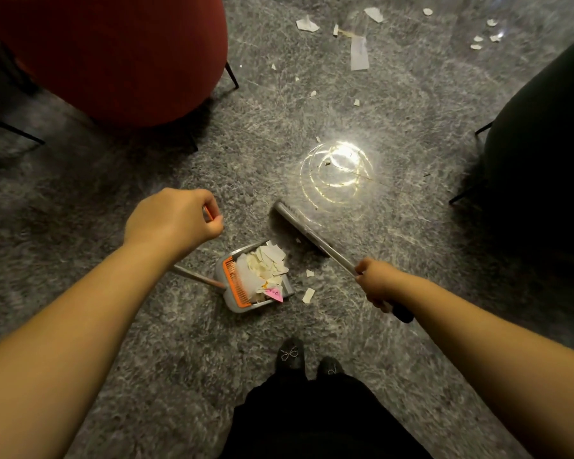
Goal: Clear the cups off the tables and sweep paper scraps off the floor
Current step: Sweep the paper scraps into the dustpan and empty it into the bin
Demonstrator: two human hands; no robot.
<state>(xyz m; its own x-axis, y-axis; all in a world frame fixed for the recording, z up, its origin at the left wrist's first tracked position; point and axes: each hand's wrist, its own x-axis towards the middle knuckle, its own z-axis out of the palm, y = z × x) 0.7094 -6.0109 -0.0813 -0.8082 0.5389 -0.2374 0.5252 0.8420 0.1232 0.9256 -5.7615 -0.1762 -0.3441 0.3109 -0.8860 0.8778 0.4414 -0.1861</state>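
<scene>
Dustpan handle (193, 275) behind left forearm (90, 309)

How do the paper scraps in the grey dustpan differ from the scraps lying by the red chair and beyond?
The paper scraps in the grey dustpan are heaped tightly together; the white scraps on the far floor lie scattered and apart. The dustpan pile includes a pink piece; the far scraps look all white. The pile sits beside the grey broom head; the far scraps lie well beyond it. Both are torn, irregular bits.
</scene>
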